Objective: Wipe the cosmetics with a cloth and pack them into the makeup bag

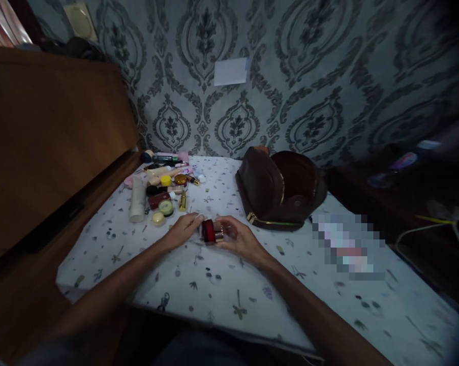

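Note:
Near the middle of the table, a small dark red bottle (209, 232) with a shiny metallic cap (219, 232) lies sideways above the cloth. My right hand (239, 238) has its thumb and fingers closed round the capped end. At the bottle's other end is my left hand (184, 229), its fingers pressed together against a thin whitish, see-through thing (199, 217) whose kind is unclear. Cosmetics lie just beyond my left hand: a pale yellow round pot (158, 218), a green-lidded jar (165, 207), a gold tube (182, 201) and a white tube (138, 201).
A brown zippered bag (263, 188) stands gaping at the back right. More bottles and tubes crowd the back left, including a yellow-capped jar (165, 180). A wooden cabinet (54, 132) borders the left side. Patterned cloth (229, 300) covers the table. Behind is the wall (199, 117).

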Action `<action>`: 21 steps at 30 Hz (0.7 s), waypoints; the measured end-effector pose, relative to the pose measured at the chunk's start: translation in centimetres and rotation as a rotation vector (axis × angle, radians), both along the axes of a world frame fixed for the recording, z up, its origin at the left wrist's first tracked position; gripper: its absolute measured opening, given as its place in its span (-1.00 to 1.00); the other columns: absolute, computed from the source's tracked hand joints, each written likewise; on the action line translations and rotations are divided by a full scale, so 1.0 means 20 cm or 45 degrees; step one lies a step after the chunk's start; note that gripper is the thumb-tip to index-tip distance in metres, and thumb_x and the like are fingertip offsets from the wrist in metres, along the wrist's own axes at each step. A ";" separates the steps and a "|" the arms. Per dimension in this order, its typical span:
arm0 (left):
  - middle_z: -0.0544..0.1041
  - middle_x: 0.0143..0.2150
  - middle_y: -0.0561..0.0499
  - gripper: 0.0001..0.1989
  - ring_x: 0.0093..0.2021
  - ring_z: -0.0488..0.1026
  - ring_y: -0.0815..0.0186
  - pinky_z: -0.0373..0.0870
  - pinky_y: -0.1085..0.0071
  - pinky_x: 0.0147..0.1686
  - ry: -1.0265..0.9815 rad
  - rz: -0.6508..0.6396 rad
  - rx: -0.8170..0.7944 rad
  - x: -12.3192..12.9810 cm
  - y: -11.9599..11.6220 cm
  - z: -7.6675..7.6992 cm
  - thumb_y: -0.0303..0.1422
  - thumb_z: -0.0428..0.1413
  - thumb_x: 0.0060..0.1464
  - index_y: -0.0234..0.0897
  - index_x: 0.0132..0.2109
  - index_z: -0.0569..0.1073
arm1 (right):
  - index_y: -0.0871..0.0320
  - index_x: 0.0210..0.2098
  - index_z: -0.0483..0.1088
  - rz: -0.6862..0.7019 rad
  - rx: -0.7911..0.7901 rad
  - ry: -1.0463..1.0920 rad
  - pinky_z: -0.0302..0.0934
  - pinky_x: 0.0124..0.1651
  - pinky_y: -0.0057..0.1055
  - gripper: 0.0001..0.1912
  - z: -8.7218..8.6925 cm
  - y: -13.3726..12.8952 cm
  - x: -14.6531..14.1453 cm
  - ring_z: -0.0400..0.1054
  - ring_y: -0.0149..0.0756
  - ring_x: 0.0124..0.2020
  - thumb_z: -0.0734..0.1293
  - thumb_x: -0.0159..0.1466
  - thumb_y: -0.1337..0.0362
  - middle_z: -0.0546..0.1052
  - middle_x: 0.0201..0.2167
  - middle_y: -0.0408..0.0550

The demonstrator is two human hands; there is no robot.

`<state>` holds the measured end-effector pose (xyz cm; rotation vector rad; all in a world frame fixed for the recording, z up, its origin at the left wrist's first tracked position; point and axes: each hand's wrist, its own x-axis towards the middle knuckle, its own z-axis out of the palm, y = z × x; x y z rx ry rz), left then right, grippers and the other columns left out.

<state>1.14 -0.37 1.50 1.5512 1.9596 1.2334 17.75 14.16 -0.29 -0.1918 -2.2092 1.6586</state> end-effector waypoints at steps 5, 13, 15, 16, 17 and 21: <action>0.17 -0.58 0.16 -0.53 -0.50 0.18 0.37 0.15 0.42 -0.44 0.039 0.030 -0.025 0.00 0.02 0.00 -0.02 -0.17 0.27 -0.20 -0.51 0.15 | 0.10 -0.07 0.35 -0.069 0.061 0.000 0.33 -0.05 -0.22 -0.41 0.00 -0.02 0.00 0.42 -0.20 -0.17 0.56 -0.02 0.07 0.53 -0.20 -0.05; 0.50 -0.06 -0.14 -0.69 0.01 0.43 0.18 0.31 0.27 0.08 0.131 -0.038 0.148 0.09 -0.04 0.07 -0.27 -0.08 0.29 -0.31 -0.12 0.51 | 0.12 -0.14 0.39 -0.216 0.241 -0.021 0.28 -0.26 -0.35 -0.48 -0.05 -0.01 -0.01 0.38 -0.27 -0.33 0.52 -0.01 0.04 0.52 -0.33 -0.10; 0.45 0.07 -0.18 -0.69 0.10 0.40 0.17 0.30 0.21 0.13 0.258 -0.068 0.191 0.11 -0.06 0.08 -0.36 -0.07 0.29 -0.27 0.05 0.49 | 0.12 -0.11 0.39 -0.210 0.245 0.008 0.30 -0.23 -0.34 -0.48 -0.04 -0.01 -0.01 0.39 -0.26 -0.31 0.51 0.01 0.04 0.53 -0.31 -0.10; 0.43 0.11 -0.19 -0.67 0.13 0.38 0.16 0.31 0.18 0.13 0.350 -0.078 0.216 0.12 -0.08 0.07 -0.41 -0.06 0.28 -0.24 0.10 0.46 | 0.11 -0.07 0.39 -0.206 0.245 0.017 0.30 -0.22 -0.33 -0.46 -0.04 -0.02 -0.01 0.40 -0.25 -0.29 0.51 0.02 0.05 0.53 -0.30 -0.10; 0.40 0.13 -0.19 -0.65 0.15 0.36 0.15 0.32 0.14 0.13 0.450 -0.085 0.242 0.13 -0.09 0.07 -0.45 -0.06 0.28 -0.22 0.14 0.44 | 0.10 -0.03 0.38 -0.203 0.245 0.022 0.31 -0.20 -0.32 -0.44 -0.03 -0.02 -0.01 0.41 -0.25 -0.28 0.50 0.03 0.05 0.53 -0.29 -0.10; 0.37 0.14 -0.23 -0.55 0.16 0.33 0.13 0.38 0.07 0.08 0.751 -0.134 0.356 0.12 -0.14 0.03 -0.57 -0.08 0.24 -0.19 0.22 0.33 | 0.10 -0.03 0.38 -0.182 0.230 0.036 0.32 -0.16 -0.29 -0.47 0.00 -0.03 0.00 0.42 -0.23 -0.26 0.49 0.06 0.07 0.53 -0.27 -0.10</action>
